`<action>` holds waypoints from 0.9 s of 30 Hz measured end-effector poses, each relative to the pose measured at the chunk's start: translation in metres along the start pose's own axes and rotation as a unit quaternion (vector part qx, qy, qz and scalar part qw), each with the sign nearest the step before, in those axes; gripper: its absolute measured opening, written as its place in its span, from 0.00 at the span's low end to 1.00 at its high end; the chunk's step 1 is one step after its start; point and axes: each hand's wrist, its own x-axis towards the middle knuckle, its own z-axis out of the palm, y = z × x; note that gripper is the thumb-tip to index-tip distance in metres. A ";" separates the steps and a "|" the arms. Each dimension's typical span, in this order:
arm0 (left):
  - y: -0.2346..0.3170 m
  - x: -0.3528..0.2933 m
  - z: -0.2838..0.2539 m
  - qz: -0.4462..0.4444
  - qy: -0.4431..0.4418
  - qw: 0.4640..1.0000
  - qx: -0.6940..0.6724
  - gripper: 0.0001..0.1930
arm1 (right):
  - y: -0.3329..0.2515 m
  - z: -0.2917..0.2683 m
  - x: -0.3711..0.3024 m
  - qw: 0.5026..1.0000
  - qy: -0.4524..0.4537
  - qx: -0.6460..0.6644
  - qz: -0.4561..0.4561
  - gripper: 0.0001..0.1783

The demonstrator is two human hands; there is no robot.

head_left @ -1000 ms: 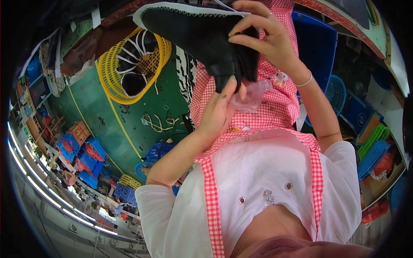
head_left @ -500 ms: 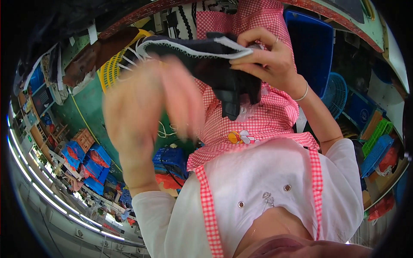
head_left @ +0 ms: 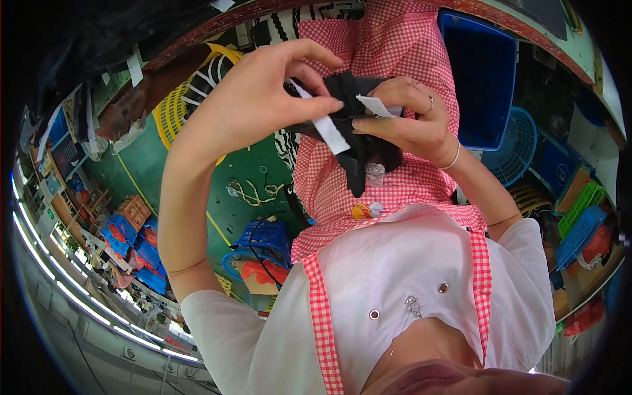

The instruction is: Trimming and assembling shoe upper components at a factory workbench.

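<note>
A black sewn piece [head_left: 359,141] with white edging hangs over my lap, bunched and folded. My right hand [head_left: 411,118] pinches it near a short white strip [head_left: 374,106], thumb and fingers closed on the material. From the left, my left hand [head_left: 263,89] reaches across it, with thumb and fingers bent together on the piece beside a second white strip [head_left: 331,135]. Part of the black material is covered by my fingers. Beneath it lies my red-and-white checked apron [head_left: 322,178].
On my left stands a yellow basket [head_left: 172,108] holding black and white pieces. A deep blue bin [head_left: 477,85] and a round blue basket [head_left: 517,148] stand to my right. Cords [head_left: 253,194] lie on the green floor [head_left: 138,171]. A table edge [head_left: 526,33] runs along the far side.
My left hand was blurred in motion, apart from the piece; now it is on it. The piece, earlier stretched out leftward with a long white edge showing, is now folded together between both hands.
</note>
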 end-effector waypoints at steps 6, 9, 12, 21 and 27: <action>-0.017 0.014 0.010 -0.002 0.021 0.999 -0.032 0.13 | 0.006 0.003 0.000 0.999 0.000 -0.019 -0.033 0.12; -0.025 0.017 0.016 0.005 0.019 0.997 -0.072 0.09 | 0.005 0.007 0.002 0.999 0.008 -0.033 -0.028 0.10; -0.029 0.018 0.014 -0.010 0.001 0.995 -0.103 0.08 | 0.002 0.011 0.007 0.999 0.013 -0.036 -0.012 0.10; -0.031 0.018 0.017 -0.014 -0.049 0.991 -0.126 0.09 | 0.007 -0.010 0.022 0.973 -0.118 0.168 0.110 0.11; -0.025 0.016 0.016 -0.034 -0.066 0.991 -0.114 0.08 | 0.008 -0.035 0.037 0.962 -0.246 0.113 0.040 0.11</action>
